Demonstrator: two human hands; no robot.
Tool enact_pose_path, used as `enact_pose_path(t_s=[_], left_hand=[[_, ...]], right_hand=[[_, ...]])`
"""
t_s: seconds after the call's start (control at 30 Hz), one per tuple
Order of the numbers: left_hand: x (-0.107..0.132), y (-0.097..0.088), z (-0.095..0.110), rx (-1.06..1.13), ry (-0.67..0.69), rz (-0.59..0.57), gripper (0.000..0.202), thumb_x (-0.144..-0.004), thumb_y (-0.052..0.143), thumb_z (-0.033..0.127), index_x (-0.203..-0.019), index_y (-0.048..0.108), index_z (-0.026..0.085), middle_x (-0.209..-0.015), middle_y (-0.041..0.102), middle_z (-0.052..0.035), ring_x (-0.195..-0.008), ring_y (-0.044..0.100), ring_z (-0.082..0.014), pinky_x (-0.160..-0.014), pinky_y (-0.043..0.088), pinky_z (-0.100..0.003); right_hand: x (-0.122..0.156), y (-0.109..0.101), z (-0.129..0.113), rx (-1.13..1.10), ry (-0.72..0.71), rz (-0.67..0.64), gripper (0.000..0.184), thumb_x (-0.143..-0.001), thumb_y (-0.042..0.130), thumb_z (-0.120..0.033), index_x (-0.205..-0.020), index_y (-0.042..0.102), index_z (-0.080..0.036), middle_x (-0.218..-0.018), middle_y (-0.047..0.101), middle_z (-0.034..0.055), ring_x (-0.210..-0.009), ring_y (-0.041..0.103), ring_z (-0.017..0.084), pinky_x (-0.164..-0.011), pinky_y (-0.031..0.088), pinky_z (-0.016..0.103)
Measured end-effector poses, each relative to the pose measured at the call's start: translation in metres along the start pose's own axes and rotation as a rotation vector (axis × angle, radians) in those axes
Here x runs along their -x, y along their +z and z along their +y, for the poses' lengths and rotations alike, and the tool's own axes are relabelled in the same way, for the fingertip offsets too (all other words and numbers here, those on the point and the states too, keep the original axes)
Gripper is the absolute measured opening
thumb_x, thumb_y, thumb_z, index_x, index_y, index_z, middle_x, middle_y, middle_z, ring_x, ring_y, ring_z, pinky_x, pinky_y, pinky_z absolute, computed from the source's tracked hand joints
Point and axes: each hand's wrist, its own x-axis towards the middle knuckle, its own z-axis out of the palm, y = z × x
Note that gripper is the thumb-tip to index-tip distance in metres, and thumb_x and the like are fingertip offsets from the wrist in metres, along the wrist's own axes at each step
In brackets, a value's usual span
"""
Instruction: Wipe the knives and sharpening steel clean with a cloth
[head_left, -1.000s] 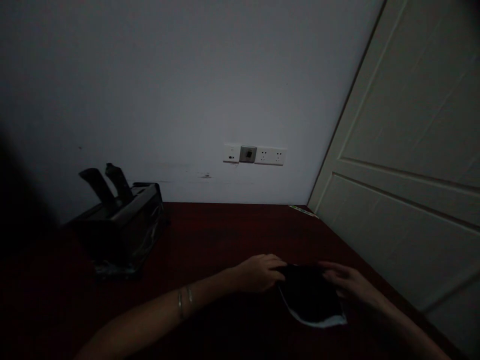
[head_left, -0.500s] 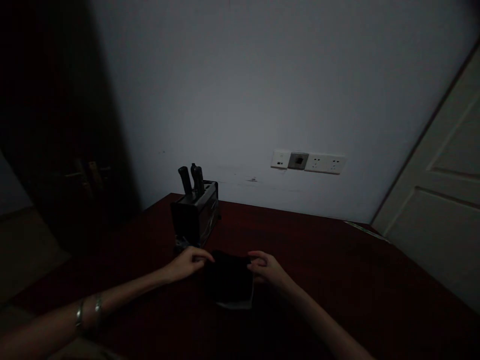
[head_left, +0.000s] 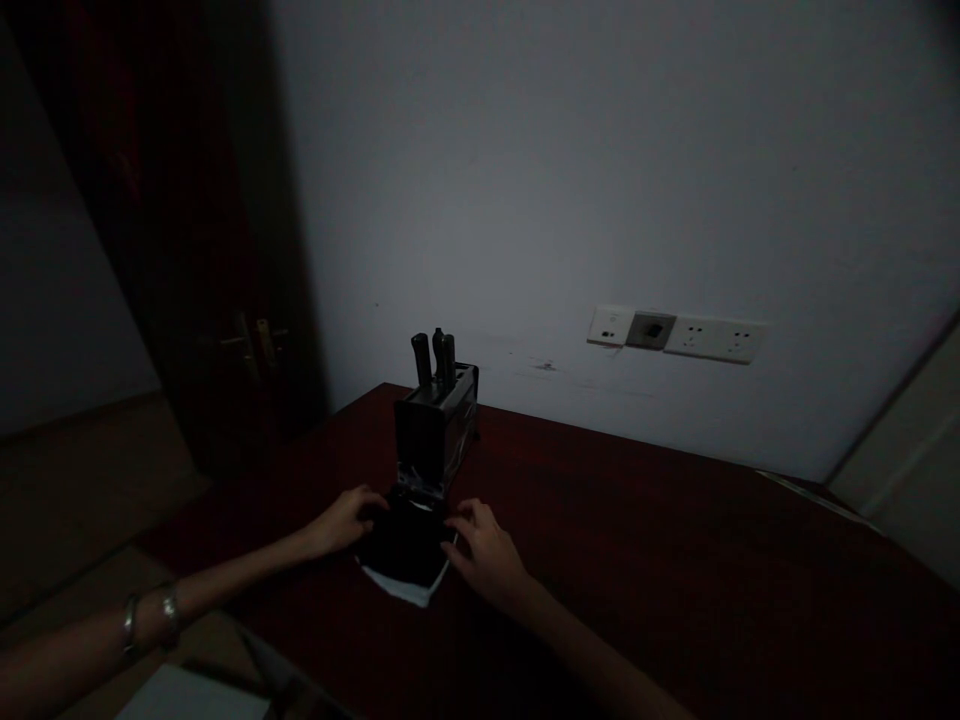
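A flat black item with a white underside (head_left: 405, 558) lies on the dark red table (head_left: 660, 560), right in front of a metal knife block (head_left: 435, 435) holding dark-handled knives. My left hand (head_left: 346, 520) has its curled fingers on the item's left edge. On the right edge my right hand (head_left: 484, 552) rests with its fingers bent. Both hands hold the item at its sides. Bracelets circle my left wrist.
White wall sockets (head_left: 679, 335) sit on the grey wall behind the table. A dark wooden door (head_left: 195, 260) with a handle stands at the left. A pale door edge (head_left: 911, 440) shows at the far right. Something pale (head_left: 195, 695) lies at the bottom left.
Both hands have slid the black item leftward across the table until it lies against the front of the knife block. The view has turned left with them.
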Motion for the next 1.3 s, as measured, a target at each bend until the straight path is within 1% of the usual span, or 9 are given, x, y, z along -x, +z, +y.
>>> enact_pose_path(t_s=[0.17,0.33,0.57,0.67,0.8,0.97,1.03,1.13,1.3], left_hand=[[0.013,0.0,0.014,-0.265,0.384,0.073,0.05,-0.071,0.049,0.009,-0.119,0.052,0.023,-0.135,0.038,-0.0088,-0.124,0.034,-0.0255,-0.102,0.031,-0.041],[0.022,0.005,0.031,-0.303,0.628,-0.095,0.055,-0.085,0.044,0.025,-0.137,0.026,0.025,-0.145,0.021,-0.0065,-0.132,0.02,-0.025,-0.106,0.025,-0.041],[0.017,-0.001,0.059,-0.339,0.668,-0.046,0.045,-0.085,0.044,0.032,-0.129,0.041,0.022,-0.132,0.044,-0.0094,-0.119,0.042,-0.0234,-0.097,0.036,-0.036],[0.009,-0.029,0.08,-0.364,0.779,0.107,0.022,-0.084,0.043,0.022,-0.097,0.06,0.019,-0.094,0.063,-0.0074,-0.089,0.056,-0.0175,-0.08,0.043,-0.03],[-0.013,-0.089,0.101,-0.344,0.858,0.465,0.015,-0.079,0.047,0.017,-0.065,0.053,0.017,-0.062,0.053,-0.0034,-0.063,0.049,-0.0142,-0.062,0.041,-0.028],[-0.066,-0.156,0.099,0.083,0.416,0.883,0.014,-0.078,0.049,0.023,-0.089,0.054,0.016,-0.087,0.056,-0.0054,-0.074,0.053,-0.0131,-0.065,0.045,-0.027],[-0.092,-0.169,0.089,0.254,0.288,0.824,0.037,-0.072,0.055,0.026,-0.107,0.049,0.015,-0.106,0.054,-0.0097,-0.086,0.054,-0.0165,-0.07,0.047,-0.03],[-0.124,-0.175,0.073,0.522,0.206,0.497,0.06,-0.062,0.063,0.023,-0.118,0.043,0.012,-0.12,0.049,-0.0162,-0.102,0.052,-0.0234,-0.08,0.045,-0.038],[-0.14,-0.166,0.069,0.715,0.309,0.125,0.053,-0.064,0.067,0.021,-0.113,0.05,0.013,-0.118,0.055,-0.0129,-0.108,0.051,-0.0238,-0.093,0.035,-0.041]], right_hand=[[0.014,0.001,-0.008,0.133,-0.248,-0.103,0.036,-0.085,0.042,-0.041,-0.115,0.054,-0.026,-0.132,0.044,0.0041,-0.12,0.035,0.027,-0.095,0.037,0.045],[0.022,-0.001,0.0,0.167,-0.295,-0.277,0.046,-0.088,0.03,-0.047,-0.13,0.038,-0.031,-0.141,0.034,0.0009,-0.13,0.018,0.033,-0.1,0.023,0.058],[0.032,-0.022,0.017,0.124,-0.206,-0.321,0.051,-0.09,0.025,-0.047,-0.137,0.022,-0.032,-0.146,0.02,0.0013,-0.133,0.012,0.03,-0.103,0.019,0.055],[0.036,-0.035,0.042,0.1,-0.106,-0.255,0.052,-0.09,0.025,-0.047,-0.138,0.023,-0.027,-0.145,0.025,0.0024,-0.133,0.016,0.026,-0.105,0.021,0.05],[0.044,-0.053,0.086,0.088,0.009,-0.123,0.053,-0.089,0.028,-0.047,-0.136,0.029,-0.023,-0.143,0.029,0.0044,-0.133,0.018,0.022,-0.108,0.022,0.043],[0.063,-0.066,0.122,0.106,0.15,-0.053,0.053,-0.088,0.03,-0.048,-0.134,0.034,-0.022,-0.141,0.034,0.0045,-0.131,0.024,0.021,-0.108,0.023,0.041],[0.068,-0.065,0.128,0.114,0.174,-0.037,0.052,-0.088,0.031,-0.048,-0.133,0.037,-0.023,-0.139,0.037,0.004,-0.13,0.028,0.021,-0.107,0.025,0.04],[0.071,-0.062,0.133,0.126,0.177,0.004,0.049,-0.087,0.033,-0.046,-0.13,0.042,-0.024,-0.136,0.042,0.0039,-0.127,0.033,0.021,-0.105,0.03,0.039],[0.067,-0.056,0.139,0.158,0.196,0.031,0.048,-0.086,0.036,-0.044,-0.128,0.045,-0.021,-0.134,0.044,0.0061,-0.125,0.037,0.023,-0.103,0.033,0.041]])
